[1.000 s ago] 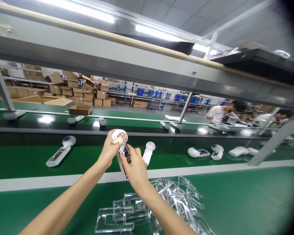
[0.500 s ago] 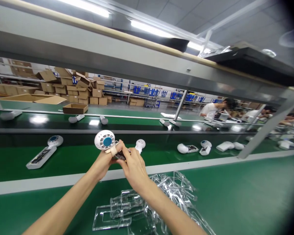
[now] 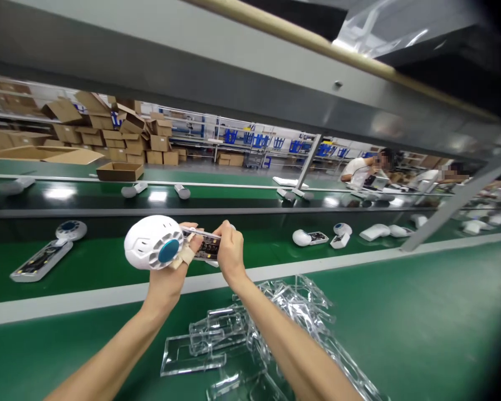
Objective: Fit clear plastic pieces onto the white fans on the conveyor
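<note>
Between my two hands is a white handheld device (image 3: 144, 243) with a rounded, vented head and a blue disc in it. Its handle lies uncovered, showing a dark circuit board (image 3: 209, 247). My left hand (image 3: 169, 281) is closed round the neck just below the head; a pale wrap covers one of its fingers. At the far end of the handle, my right hand (image 3: 232, 253) grips with its fingers folded over the end. Below my forearms lies a heap of clear plastic frames (image 3: 275, 312), partly hidden by the right forearm.
Similar white devices lie on the green belt, one at left (image 3: 45, 259) and others at right (image 3: 311, 238). A metal shelf beam (image 3: 234, 72) crosses overhead, with a slanted post (image 3: 455, 195) at right. Across the line are a cardboard box (image 3: 120, 171) and a seated person (image 3: 357, 170).
The device has swung so its head sits further left and looks larger, with the board facing me. My right hand has shifted out to the handle's end. The view has tilted slightly down.
</note>
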Motion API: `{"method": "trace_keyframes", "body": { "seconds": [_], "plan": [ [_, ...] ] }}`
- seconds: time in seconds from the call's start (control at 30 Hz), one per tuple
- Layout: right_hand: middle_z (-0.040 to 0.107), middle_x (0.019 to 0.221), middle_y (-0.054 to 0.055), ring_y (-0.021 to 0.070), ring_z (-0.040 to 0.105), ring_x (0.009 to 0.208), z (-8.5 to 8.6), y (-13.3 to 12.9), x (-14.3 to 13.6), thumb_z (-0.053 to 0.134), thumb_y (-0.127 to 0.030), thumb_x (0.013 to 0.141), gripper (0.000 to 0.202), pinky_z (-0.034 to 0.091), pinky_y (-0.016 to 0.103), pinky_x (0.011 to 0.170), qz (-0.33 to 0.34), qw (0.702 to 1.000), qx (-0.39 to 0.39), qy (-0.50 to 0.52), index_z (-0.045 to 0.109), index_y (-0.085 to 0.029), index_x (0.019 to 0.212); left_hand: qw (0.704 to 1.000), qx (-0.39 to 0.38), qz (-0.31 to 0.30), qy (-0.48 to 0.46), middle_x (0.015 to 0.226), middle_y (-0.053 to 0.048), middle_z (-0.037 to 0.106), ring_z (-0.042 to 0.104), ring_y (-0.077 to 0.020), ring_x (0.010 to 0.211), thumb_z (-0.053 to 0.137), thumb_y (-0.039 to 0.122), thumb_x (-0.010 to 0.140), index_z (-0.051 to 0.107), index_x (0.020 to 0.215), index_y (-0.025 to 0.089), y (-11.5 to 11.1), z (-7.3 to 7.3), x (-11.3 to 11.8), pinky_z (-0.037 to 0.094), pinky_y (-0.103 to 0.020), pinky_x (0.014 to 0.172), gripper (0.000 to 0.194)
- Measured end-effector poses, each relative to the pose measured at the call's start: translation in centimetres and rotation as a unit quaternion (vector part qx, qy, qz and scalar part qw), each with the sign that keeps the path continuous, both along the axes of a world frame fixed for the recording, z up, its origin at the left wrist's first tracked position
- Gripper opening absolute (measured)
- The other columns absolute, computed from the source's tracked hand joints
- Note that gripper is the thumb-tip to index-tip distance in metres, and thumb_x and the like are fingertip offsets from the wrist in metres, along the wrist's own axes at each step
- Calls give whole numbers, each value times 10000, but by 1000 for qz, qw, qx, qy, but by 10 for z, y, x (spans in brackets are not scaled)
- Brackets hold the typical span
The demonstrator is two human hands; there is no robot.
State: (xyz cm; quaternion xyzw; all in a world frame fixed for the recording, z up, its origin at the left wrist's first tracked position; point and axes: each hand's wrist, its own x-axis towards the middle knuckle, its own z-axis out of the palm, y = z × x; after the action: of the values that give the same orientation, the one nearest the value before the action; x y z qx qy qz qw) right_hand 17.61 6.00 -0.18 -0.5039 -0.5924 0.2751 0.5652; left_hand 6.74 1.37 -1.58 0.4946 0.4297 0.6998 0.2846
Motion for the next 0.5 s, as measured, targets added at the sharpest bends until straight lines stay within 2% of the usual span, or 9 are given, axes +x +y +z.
{"method": "trace_keyframes", "body": {
  "seconds": [0.13, 0.23, 0.3, 0.37, 0.43, 0.47, 0.5],
  "plan": [
    [598, 587, 28, 168, 574, 636, -6, 14, -3, 185, -426, 931, 539, 407, 273, 636, 6, 999, -22, -50, 495, -217, 542, 999, -5, 8, -34, 983, -74, 680, 631, -223, 939, 698, 427, 755, 659, 987, 186, 8, -2, 0, 486, -367, 912, 336],
    [604, 638, 48, 190, 589, 687, -13, 22, -1, 188, -422, 957, 543, 412, 294, 671, 23, 991, -68, -114, 538, -203, 603, 995, -72, -10, -63, 927, -86, 686, 651, -234, 846, 744, 477, 658, 667, 921, 158, 37, -2, -9, 542, -348, 758, 421],
    [630, 763, 76, 215, 597, 781, -15, 17, 3, 311, -417, 953, 441, 418, 322, 724, 47, 981, -90, -168, 598, -180, 718, 987, -159, -23, -29, 843, -94, 688, 656, -238, 724, 749, 518, 607, 667, 858, 140, 66, -5, -29, 548, -344, 610, 461],
    [639, 888, 95, 233, 592, 861, -16, -2, 9, 484, -384, 906, 276, 424, 347, 776, 88, 968, -100, -214, 634, -163, 834, 972, -232, -12, 44, 722, -91, 673, 645, -243, 623, 786, 504, 544, 655, 783, 130, 93, -12, -60, 532, -354, 534, 462],
    [644, 941, 104, 244, 588, 890, -20, -32, 13, 576, -375, 870, 241, 445, 372, 797, 184, 929, -87, -310, 651, -150, 910, 959, -266, 27, 97, 656, -94, 652, 657, -286, 662, 841, 419, 478, 623, 714, 127, 110, -20, -94, 530, -378, 556, 434],
    [648, 942, 111, 254, 589, 894, -24, -49, 14, 597, -398, 861, 277, 460, 390, 798, 243, 891, -65, -378, 657, -137, 933, 955, -267, 54, 117, 693, -111, 659, 667, -327, 768, 853, 381, 466, 608, 717, 125, 115, -24, -108, 535, -397, 609, 434],
    [649, 950, 129, 270, 588, 905, -31, -65, 13, 615, -429, 850, 335, 474, 414, 800, 295, 839, -30, -455, 660, -115, 957, 951, -261, 84, 140, 796, -144, 674, 643, -375, 937, 851, 364, 481, 599, 754, 124, 117, -27, -119, 534, -422, 691, 443]
  ]
}}
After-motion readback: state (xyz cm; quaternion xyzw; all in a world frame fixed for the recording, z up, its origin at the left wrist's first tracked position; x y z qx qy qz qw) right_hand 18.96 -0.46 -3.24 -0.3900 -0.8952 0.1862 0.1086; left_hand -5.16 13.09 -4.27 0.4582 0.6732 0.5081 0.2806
